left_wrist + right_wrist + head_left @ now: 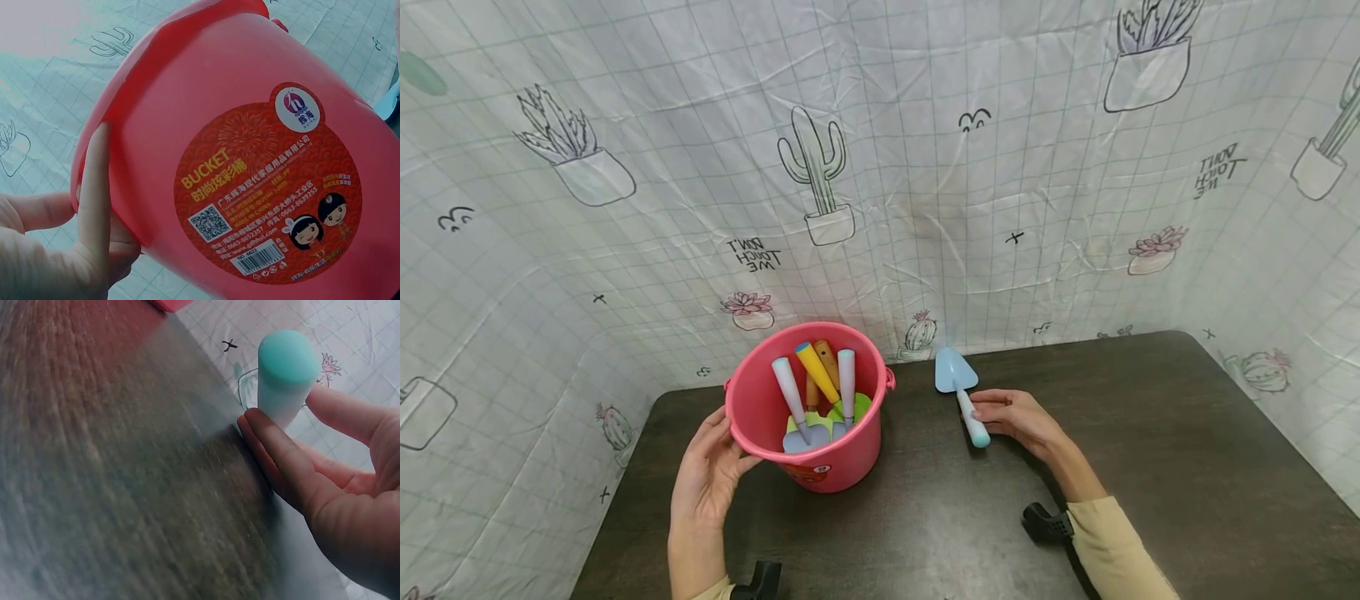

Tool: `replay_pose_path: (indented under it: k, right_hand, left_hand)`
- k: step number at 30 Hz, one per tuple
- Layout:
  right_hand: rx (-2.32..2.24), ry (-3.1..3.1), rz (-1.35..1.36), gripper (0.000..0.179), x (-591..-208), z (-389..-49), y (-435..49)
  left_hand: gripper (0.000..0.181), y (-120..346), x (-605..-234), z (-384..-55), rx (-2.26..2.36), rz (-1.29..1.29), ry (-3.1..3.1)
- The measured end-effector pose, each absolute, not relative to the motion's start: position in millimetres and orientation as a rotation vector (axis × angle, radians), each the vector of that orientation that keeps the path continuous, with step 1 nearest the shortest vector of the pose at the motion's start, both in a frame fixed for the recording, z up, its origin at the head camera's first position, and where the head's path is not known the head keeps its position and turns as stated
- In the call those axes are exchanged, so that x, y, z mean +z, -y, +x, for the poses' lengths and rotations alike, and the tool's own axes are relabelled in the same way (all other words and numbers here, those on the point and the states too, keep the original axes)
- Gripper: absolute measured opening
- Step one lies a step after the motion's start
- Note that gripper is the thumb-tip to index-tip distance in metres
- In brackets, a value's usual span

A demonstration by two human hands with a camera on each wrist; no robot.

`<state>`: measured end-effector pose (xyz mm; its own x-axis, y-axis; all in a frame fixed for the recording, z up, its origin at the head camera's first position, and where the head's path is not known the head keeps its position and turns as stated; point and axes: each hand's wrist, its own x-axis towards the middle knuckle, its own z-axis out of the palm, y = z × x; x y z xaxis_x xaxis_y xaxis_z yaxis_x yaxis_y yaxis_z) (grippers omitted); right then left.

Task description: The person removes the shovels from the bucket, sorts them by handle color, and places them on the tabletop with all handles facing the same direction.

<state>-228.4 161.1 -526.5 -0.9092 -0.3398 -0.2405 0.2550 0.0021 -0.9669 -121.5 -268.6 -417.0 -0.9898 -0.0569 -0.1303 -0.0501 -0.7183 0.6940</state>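
Observation:
A pink bucket (842, 467) stands tilted at the left of the table, its mouth leaning toward me. My left hand (706, 475) grips its rim from the left; in the left wrist view the thumb and fingers (95, 187) lie about the rim, beside the red label (269, 194). Several tools stand handle-up inside, among them a white-handled trowel (788, 387), a yellow handle (817, 371) and a brown wooden handle (827, 363). To the right, my right hand (1018, 417) pinches the white handle of a light blue trowel (955, 371), its blade pointing away. The handle's turquoise end (289, 359) faces the right wrist camera.
The dark wooden table (925, 533) ends at the back against a white cloth (910, 167) printed with cactus drawings, which also rises at both sides. Black wrist mounts (1047, 525) sit on both forearms.

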Motion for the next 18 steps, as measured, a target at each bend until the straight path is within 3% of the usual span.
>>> replay_pose_path:
  k: [18]
  right_hand:
    - [-1.891, -2.068, -0.077, 0.046, -520.1, -226.3, -153.1]
  left_hand:
    - [0.038, 265.3, -415.8, -121.7, -2.844, 0.328, 1.227]
